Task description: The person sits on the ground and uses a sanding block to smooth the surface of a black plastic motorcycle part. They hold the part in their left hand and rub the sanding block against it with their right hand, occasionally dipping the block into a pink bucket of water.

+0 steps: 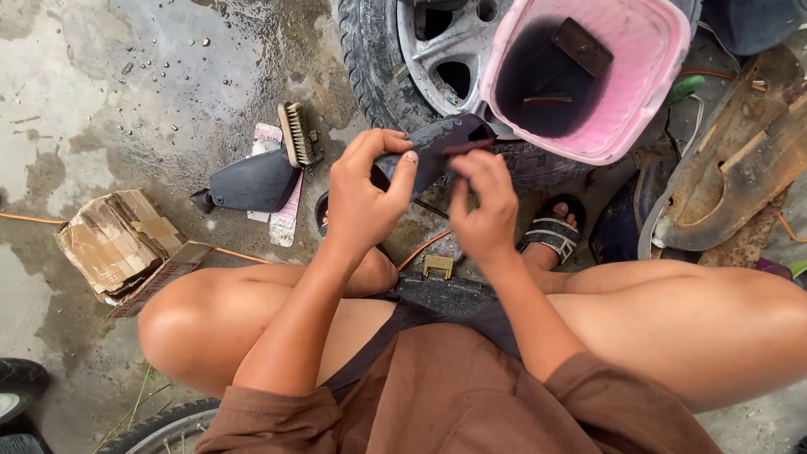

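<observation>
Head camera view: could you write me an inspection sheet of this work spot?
Surface: wet, stained concrete floor.
Job's things: curved strip of black rubber, held at both ends.
Clutter: wooden scrub brush, flat black plastic container, crushed cardboard box, pink plastic bucket of dark water, car wheel with silver rim.
Grippers: left hand and right hand both pinch the strip.
Cables: thin orange cable across the floor.
Surroundings: rusty metal pieces, sandalled foot.
</observation>
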